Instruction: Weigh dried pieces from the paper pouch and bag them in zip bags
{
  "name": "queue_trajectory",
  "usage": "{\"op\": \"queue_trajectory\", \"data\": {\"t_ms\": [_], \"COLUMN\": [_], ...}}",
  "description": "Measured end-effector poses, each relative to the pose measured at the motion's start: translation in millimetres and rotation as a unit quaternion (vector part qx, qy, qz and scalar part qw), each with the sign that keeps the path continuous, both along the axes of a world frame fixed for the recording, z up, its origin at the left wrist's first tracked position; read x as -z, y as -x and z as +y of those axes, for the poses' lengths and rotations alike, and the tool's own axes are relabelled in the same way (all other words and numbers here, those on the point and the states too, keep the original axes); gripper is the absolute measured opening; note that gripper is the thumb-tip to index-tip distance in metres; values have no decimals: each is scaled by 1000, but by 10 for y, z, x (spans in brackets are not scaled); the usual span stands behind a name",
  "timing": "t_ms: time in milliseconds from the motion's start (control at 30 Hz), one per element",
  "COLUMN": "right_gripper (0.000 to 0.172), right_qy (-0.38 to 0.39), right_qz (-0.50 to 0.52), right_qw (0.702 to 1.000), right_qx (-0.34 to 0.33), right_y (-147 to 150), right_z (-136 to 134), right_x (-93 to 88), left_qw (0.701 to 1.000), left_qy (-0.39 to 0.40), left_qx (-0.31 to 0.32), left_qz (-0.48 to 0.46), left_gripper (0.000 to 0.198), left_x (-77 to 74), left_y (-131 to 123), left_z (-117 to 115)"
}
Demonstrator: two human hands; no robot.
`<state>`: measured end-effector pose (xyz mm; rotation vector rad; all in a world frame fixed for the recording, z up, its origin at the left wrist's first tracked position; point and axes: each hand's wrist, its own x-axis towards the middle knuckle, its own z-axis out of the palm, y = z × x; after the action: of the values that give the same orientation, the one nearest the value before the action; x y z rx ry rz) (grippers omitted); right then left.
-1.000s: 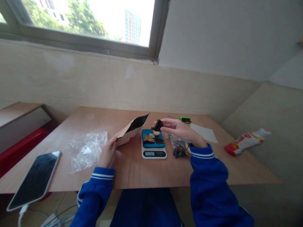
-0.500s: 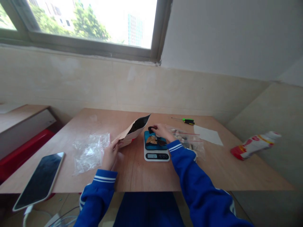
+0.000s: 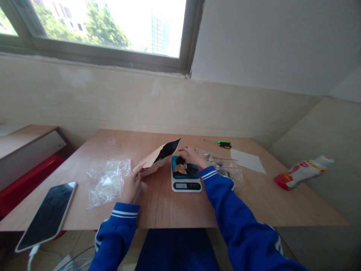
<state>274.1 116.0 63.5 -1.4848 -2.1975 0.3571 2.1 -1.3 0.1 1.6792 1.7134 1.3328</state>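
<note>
My left hand (image 3: 132, 184) rests on the wooden table (image 3: 169, 210) and holds the lower edge of an open brown paper pouch (image 3: 158, 156) with a dark inside. Its mouth tilts toward a small white kitchen scale (image 3: 186, 185) with a blue top. Brown and dark dried pieces (image 3: 182, 167) lie on the scale's top. My right hand (image 3: 194, 157) hovers over the back of the scale, fingers spread just above a dark piece, with nothing gripped. A clear zip bag (image 3: 227, 169) with more pieces lies under my right forearm.
A crumpled pile of clear plastic bags (image 3: 107, 180) lies left of my left hand. A phone (image 3: 46, 215) overhangs the near left edge. A green screwdriver (image 3: 224, 143), a white paper sheet (image 3: 247, 160) and a red-and-white bottle (image 3: 303, 171) sit at the right.
My right hand carried a dark piece from above the scale down onto its blue top and let go. The left hand kept its hold on the pouch.
</note>
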Motion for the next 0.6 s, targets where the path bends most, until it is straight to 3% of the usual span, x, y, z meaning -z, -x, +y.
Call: {"op": "queue_trajectory", "data": {"t_ms": [167,267,333,433,533,600], "right_gripper": [37,29,30,37,39,29], "right_qy": [-95,-94,-37,23,86,131], "right_qz": [154,296,262,135,9,-32], "right_qw": [983,949,947,949,944,945], "right_qx": [42,-59,-180,-285,-319,-297], "right_y": [-89,-55,39,238,396,449], "right_z": [-131,-328,-470,-610,-634,-609], "right_x": [-459,-795,-976,-1120,-1101,-1032], "left_qw": [1000,1000,1000,1000,999,999], "left_qy": [2,2,5,10,2,3], "left_qx": [7,7,10,12,20,30], "left_qz": [-2,1,9,21,26,29], "left_gripper": [42,44,45,46,44,43], "left_x": [-43,-53,-53,-45,-37,-37], "left_y": [-19,-23,-22,-19,-19,-24], "left_z": [-12,-21,-30,-46,-60,-67]}}
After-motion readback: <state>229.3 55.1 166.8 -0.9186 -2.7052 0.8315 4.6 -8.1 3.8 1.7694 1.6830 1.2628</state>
